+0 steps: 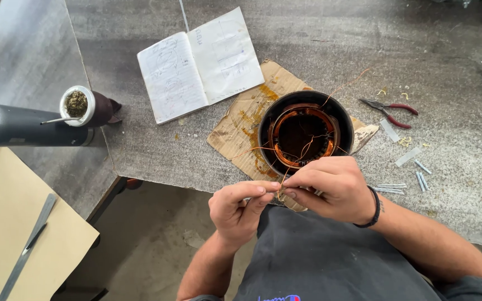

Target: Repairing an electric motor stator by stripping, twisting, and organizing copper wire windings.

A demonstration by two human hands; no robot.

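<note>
Hands meet at the near edge of the workbench (308,33), just above your lap: your left hand (240,209) and right hand (330,187) are drawn together, fingertips almost touching, both pinching the ends of thin copper wire (302,150) between thumb and forefinger. Your left wrist is bent upward with the knuckles curled under; your right hand arches over from the side, a dark band at the wrist, fingers tucked toward the pinch. The strands rise from your fingertips into the round black motor stator (305,131) just beyond, which sits on a stained piece of cardboard (235,131) and shows a ring of copper winding inside. The strands look fine and taut, so a sharp tug could likely snap one or drag the housing toward the bench edge, which lies close to your hands. To the right of the stator lie red-handled pliers (391,111), white sleeve strips and a few small metal tubes (419,178). Further back an open notebook (201,64) lies flat with pencilled sketches. Off to your left stand a cup of green herb with a metal straw (82,106) and a dark flask (29,125) lying on its side.
</note>
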